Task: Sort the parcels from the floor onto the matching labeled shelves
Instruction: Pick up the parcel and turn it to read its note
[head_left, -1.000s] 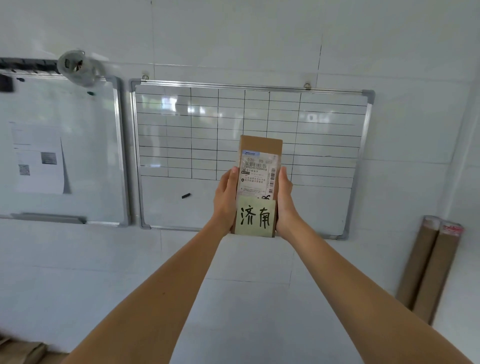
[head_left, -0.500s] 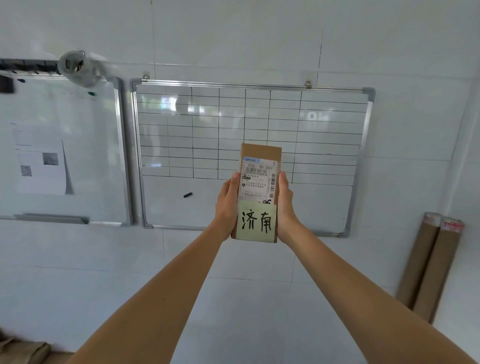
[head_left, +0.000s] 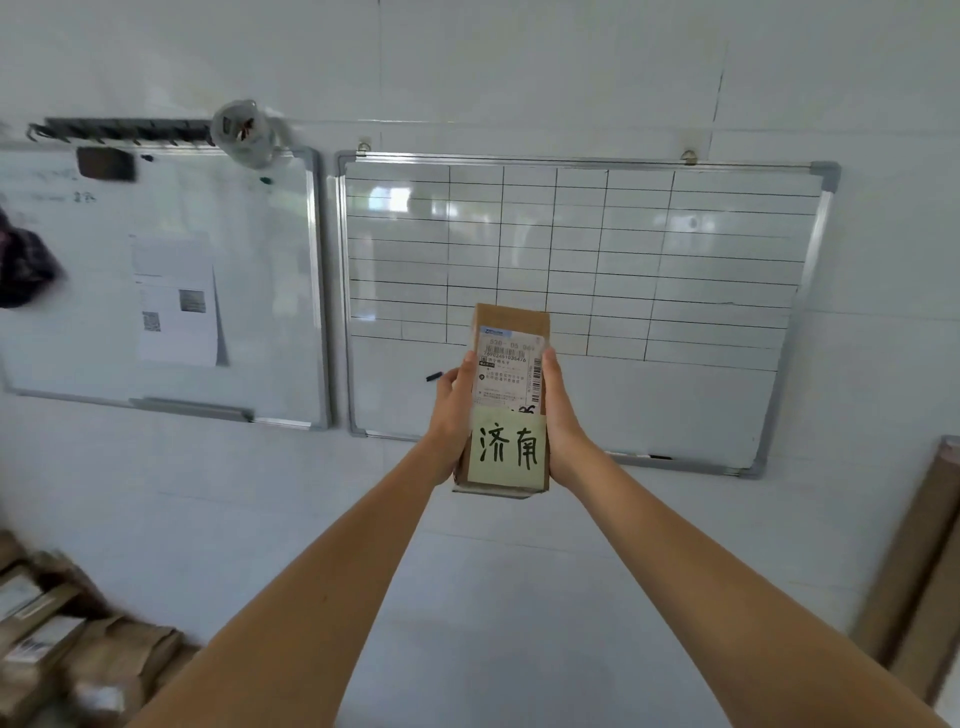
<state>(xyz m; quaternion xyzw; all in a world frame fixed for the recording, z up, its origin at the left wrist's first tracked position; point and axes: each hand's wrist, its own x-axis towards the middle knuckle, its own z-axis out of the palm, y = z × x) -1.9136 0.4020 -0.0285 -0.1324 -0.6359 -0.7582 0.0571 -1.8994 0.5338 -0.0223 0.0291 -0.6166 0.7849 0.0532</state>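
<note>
A small brown cardboard parcel (head_left: 511, 322) is held upright at arm's length in front of the wall. It carries a white shipping label and, lower down, a pale yellow note with two handwritten black characters. My left hand (head_left: 451, 415) grips its left side and my right hand (head_left: 561, 415) grips its right side. More brown parcels (head_left: 78, 654) lie piled at the bottom left. No shelf is in view.
Two whiteboards hang on the white tiled wall: a gridded one (head_left: 582, 291) behind the parcel and a plain one (head_left: 166, 280) with a paper sheet at left. Brown cardboard tubes (head_left: 919, 561) lean in the right corner.
The view has tipped down and swung left, so the parcel sits lower in the frame. The parcel pile at the bottom left has come into view. Both hands keep their grip.
</note>
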